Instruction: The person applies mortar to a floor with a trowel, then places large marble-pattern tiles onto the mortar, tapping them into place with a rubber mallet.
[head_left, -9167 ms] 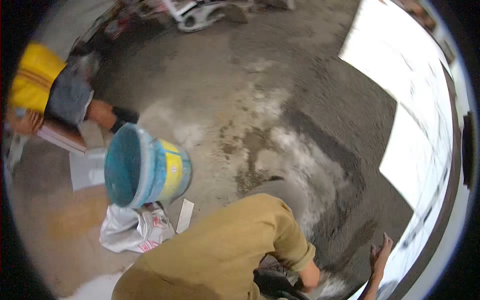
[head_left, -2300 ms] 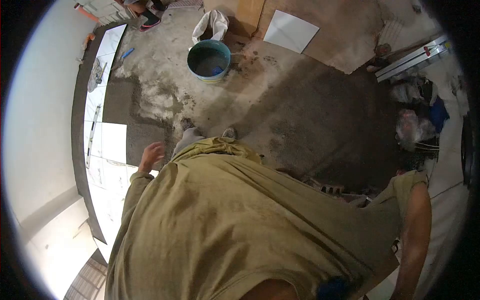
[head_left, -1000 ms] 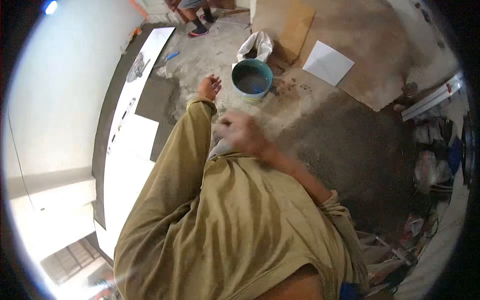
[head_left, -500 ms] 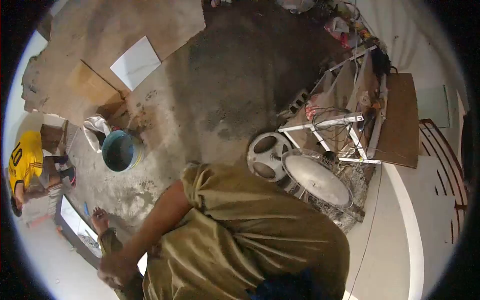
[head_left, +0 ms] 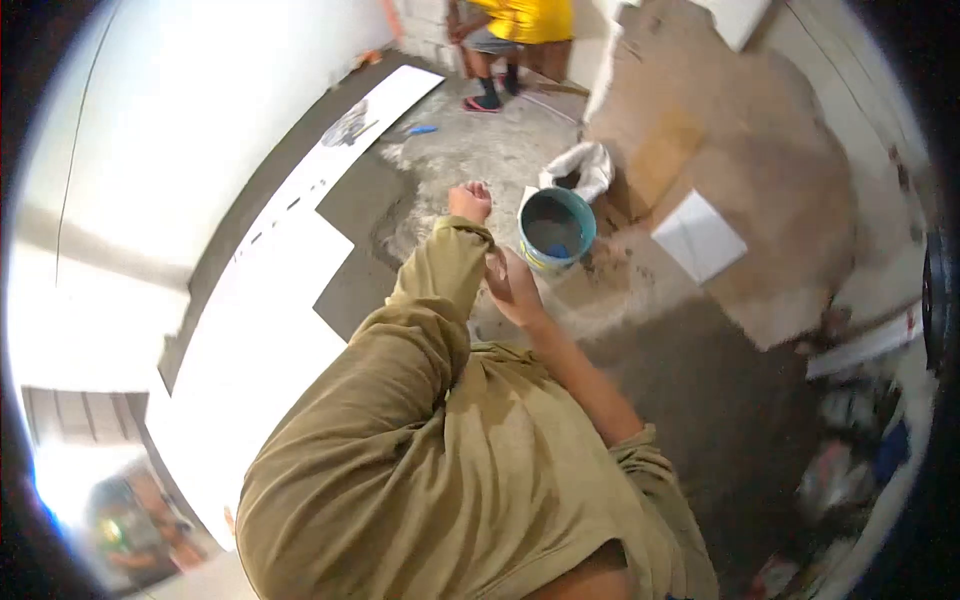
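My left hand (head_left: 469,201) is held out over the floor with its fingers curled into a fist, seemingly around nothing. Its long olive sleeve (head_left: 440,265) reaches down to the wrist. Just beside that wrist, my right hand (head_left: 513,288) has its fingers closed on the sleeve's cuff; the fingertips are partly hidden. The right forearm is bare, with its sleeve bunched near the elbow. Beyond my hands stands a teal bucket (head_left: 540,261) with grey contents and something blue inside. A white sack (head_left: 592,168) leans behind the bucket.
Large white tiles (head_left: 275,310) lie on the left, beside grey mortar (head_left: 365,200). A blue tool (head_left: 423,130) rests on the floor. A white square (head_left: 700,237) lies on brown sheeting (head_left: 780,190). A person in yellow (head_left: 535,18) is at the back; plastic bags (head_left: 835,480) lie right.
My view has swung left, bringing the tiles into sight and the fans out of it. My left hand has gone from spread to curled, and my right hand has come to the left cuff.
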A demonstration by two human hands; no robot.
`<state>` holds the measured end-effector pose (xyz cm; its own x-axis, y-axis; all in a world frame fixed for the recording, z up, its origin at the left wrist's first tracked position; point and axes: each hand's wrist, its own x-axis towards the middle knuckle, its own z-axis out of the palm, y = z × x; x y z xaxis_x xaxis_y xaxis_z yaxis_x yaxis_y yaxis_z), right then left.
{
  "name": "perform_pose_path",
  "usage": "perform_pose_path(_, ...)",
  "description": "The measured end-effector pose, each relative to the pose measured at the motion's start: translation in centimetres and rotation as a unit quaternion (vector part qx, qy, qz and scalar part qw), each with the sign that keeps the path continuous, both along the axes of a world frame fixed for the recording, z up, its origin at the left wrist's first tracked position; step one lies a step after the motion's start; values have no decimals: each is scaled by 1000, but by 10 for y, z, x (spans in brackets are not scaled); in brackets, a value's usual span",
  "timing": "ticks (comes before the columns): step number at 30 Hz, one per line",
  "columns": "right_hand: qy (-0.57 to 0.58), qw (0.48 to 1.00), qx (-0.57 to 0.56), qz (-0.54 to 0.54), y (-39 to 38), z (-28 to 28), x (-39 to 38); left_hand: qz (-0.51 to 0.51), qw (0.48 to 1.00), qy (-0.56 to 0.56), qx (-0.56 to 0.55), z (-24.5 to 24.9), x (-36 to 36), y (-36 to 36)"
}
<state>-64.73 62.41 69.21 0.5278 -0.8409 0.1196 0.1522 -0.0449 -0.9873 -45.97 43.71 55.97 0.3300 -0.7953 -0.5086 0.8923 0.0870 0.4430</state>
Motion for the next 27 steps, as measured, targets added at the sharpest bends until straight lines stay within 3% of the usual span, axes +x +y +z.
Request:
perform_pose_path(1,89,995,-12,-35,10,21,-2,112,965,236,-10,23,-12,14)
perform_pose_path(2,178,981,-28,-66,14,28,18,169,955,231,73,38,3,31)
perform_pose_path(3,188,981,-36,-30,21,28,20,224,934,228,158,45,5,52)
perform_pose_path(6,210,974,-73,39,27,18,39,269,927,245,91,-10,40,89)
perform_pose_path(8,201,971,-87,93,25,-1,50,312,915,246,72,-17,57,122)
perform_pose_path(10,229,961,-80,130,28,-19,52,392,857,311,123,-16,54,141)
perform_pose_path(12,346,894,-194,208,38,-43,56,388,864,307,92,-26,77,170)
perform_pose_path(13,381,864,-233,231,45,-42,57,409,855,308,81,-40,92,176)
perform_pose_path(15,252,911,-130,299,76,26,69,428,845,313,72,-44,117,187)
perform_pose_path(17,270,903,-172,287,57,53,102,410,880,148,190,-27,140,194)
perform_pose_path(18,281,894,-214,276,50,56,121,408,879,153,194,-46,145,190)
perform_pose_path(19,286,893,-209,278,52,53,139,310,889,-176,288,-59,145,191)
perform_pose_path(20,284,891,-224,276,58,48,158,172,860,-376,298,-71,149,192)
perform_pose_path(21,279,888,-241,274,62,46,176,82,769,-563,292,-77,152,194)
perform_pose_path(22,281,886,-244,276,64,49,188,85,771,-561,291,-78,185,191)
perform_pose_path(23,241,885,-251,308,74,54,191,118,821,-488,272,-81,208,191)
perform_pose_path(24,204,885,-252,334,85,56,195,184,895,-341,222,-72,233,191)
perform_pose_path(25,249,895,-145,341,92,54,203,257,940,-155,163,-58,258,191)
perform_pose_path(26,259,896,-137,333,97,50,217,301,943,-45,136,-43,283,192)
perform_pose_path(27,273,896,-60,345,102,42,235,328,937,30,119,-28,308,191)
